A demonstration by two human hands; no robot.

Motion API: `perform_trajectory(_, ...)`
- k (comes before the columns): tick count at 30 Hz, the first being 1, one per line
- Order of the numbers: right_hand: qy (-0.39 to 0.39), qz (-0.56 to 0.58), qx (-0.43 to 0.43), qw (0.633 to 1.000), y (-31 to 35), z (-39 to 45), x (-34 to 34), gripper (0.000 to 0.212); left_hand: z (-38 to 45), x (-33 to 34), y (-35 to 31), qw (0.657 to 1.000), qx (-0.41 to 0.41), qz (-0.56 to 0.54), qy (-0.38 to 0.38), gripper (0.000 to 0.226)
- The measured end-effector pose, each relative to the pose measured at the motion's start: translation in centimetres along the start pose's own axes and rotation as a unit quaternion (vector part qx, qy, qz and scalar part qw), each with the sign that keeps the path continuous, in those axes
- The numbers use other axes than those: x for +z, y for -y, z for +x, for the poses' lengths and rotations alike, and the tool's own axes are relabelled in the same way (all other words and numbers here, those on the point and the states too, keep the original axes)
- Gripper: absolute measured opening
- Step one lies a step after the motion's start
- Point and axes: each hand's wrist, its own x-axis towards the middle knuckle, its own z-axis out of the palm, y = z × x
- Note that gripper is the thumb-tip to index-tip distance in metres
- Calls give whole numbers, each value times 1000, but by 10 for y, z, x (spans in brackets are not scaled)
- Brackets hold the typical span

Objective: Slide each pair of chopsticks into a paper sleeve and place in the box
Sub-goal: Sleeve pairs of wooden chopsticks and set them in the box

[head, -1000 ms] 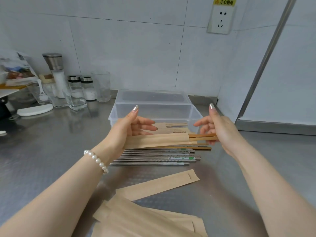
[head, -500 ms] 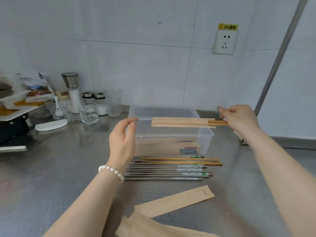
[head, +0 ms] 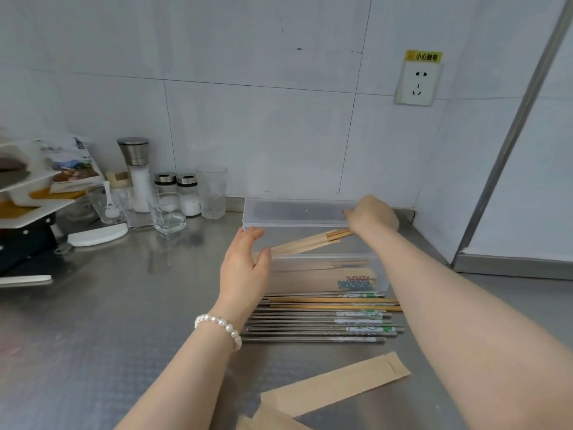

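The right hand [head: 370, 214] is over the far right part of the clear plastic box [head: 325, 259], and its fingers are closed on the bare wooden ends of a pair of chopsticks. This pair sits inside a brown paper sleeve [head: 297, 245], which slopes down from the right hand toward the left, over the open top of the box. The lower left end of the sleeve is hidden behind the left hand [head: 245, 265], so I cannot tell if it touches the box or the hand.

The left hand stands at the left end of the box with the fingers spread and loose; it holds nothing that I can see. A pearl bracelet [head: 218, 325] is on the left wrist.

Through the front wall of the box, other sleeved pairs lie flat on the bottom, one with a red and green pattern. The box lid [head: 297, 212] lies just behind the box, near the wall.

In front of the box, on the steel surface [head: 108, 305], a row of loose chopsticks [head: 325, 318] lies side by side, mostly metal ones with two wooden ones at the far side. Nearer to the person, an empty sleeve [head: 335, 386] lies diagonal, and more sleeves are at the bottom edge. At the left, glasses and a salt grinder [head: 138, 173] stand by the wall.
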Motion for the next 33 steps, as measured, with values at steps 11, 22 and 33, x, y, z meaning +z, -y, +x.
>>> perform_trajectory(11, -117, 185, -137, 966, -13, 2, -12, 40, -3, 3, 0, 1000, 24, 18, 2, 34)
perform_trajectory(22, 36, 249, -263, 931, -70, -73, -38, 24, -32, 20, -29, 925, 290, 109, 222, 31)
perform_trajectory(33, 442, -14, -278, 853, -90, -116, -44, 25, -56, 25, -52, 831, 160, 244, 474, 44)
